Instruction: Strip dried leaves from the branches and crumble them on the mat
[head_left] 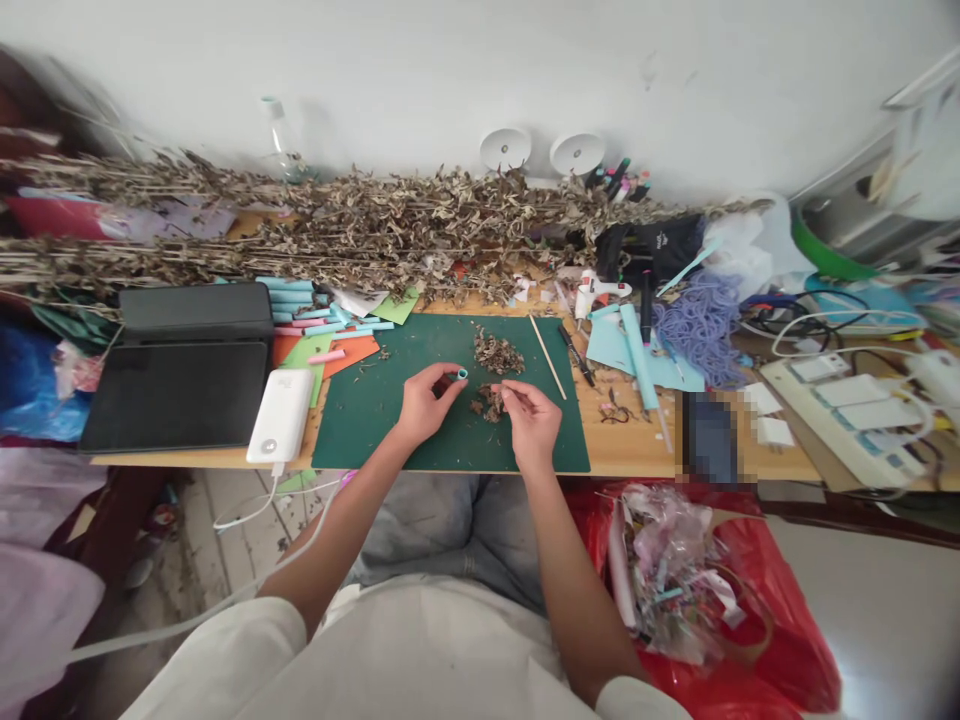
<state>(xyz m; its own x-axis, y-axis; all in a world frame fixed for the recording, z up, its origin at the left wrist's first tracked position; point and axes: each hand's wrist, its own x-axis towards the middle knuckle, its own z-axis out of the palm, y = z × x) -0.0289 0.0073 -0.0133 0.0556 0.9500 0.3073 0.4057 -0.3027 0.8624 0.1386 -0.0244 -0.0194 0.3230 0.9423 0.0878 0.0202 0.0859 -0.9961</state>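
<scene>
My left hand is closed around a small light-blue paper tube, its open end facing up. To its right, my right hand pinches at a small heap of dried leaves, with bits of leaf at the fingertips. A larger pile of crumbled dried leaves lies just beyond, on the green cutting mat. A thin wooden stick rests at the mat's right, beside a black pen.
Bundles of dried stalks run along the wall. A tablet and a white power bank sit left, near rolled blue paper tubes. A glue gun, purple yarn and power strip occupy the right. Below hangs a red bag.
</scene>
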